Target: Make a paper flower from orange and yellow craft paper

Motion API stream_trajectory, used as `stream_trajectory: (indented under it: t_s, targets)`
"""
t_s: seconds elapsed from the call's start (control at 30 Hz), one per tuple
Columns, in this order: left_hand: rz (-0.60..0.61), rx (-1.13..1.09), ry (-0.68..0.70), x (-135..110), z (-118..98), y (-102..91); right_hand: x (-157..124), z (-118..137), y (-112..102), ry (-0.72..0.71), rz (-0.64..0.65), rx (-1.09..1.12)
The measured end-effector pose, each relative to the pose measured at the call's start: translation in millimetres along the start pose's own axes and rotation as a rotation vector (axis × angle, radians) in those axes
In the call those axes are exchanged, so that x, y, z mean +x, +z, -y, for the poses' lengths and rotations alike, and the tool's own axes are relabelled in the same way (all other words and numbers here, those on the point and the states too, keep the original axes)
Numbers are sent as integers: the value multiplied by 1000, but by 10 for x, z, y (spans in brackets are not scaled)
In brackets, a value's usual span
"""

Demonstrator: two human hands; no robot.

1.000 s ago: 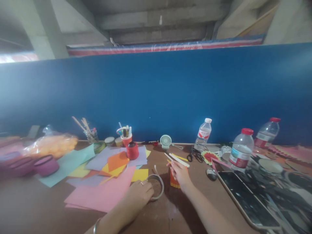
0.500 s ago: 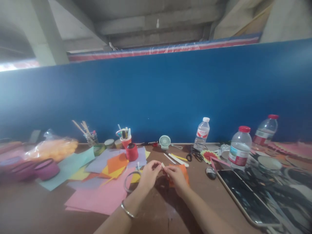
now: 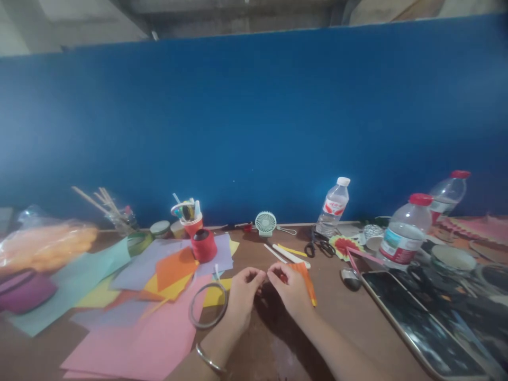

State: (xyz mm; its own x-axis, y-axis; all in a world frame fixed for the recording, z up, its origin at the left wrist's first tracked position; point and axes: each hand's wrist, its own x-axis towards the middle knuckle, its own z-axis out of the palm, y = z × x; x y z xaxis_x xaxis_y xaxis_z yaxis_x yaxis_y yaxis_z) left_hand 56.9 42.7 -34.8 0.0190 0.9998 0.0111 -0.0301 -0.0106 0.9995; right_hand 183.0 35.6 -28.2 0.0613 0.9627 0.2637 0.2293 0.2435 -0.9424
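Note:
My left hand point(image 3: 245, 293), with a silver bangle at the wrist, is closed in a pinch; what its fingertips hold, if anything, is too small to make out. Close beside it, my right hand point(image 3: 292, 292) is curled with thumb and finger together. A piece of orange paper point(image 3: 308, 283) sticks out behind the right hand, and a bit of orange shows between its fingers. The two sets of fingertips nearly meet. Left of my left wrist lies a grey ring point(image 3: 194, 312). Beyond the hands are white strips point(image 3: 291, 256) and a yellow strip point(image 3: 291, 250).
Coloured paper sheets point(image 3: 138, 336) and a red thread spool point(image 3: 203, 246) lie left. A small fan point(image 3: 265, 223) stands at the back. Black scissors point(image 3: 319, 246), a bottle point(image 3: 333, 206), a larger bottle point(image 3: 405, 233), a mouse-like black object point(image 3: 351, 280) and a phone point(image 3: 420, 317) are right.
The view has tilted down. A small pale piece seen between my fingertips no longer shows. The orange paper now appears narrower and slanted beside my right hand.

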Motion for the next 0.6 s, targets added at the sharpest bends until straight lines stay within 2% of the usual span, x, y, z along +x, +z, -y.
stream_trajectory:
  t_s: [0.1,0.3,0.6]
  targets:
    - [14,-80,-37,3,-14,8,-3,2,8,23,7,24]
    - [30,-215,-91,18,-48,-1,7,-37,11,95,-58,69]
    - [33,-131,-81,-3,-13,12,-21,-11,-9,76,-53,-45]
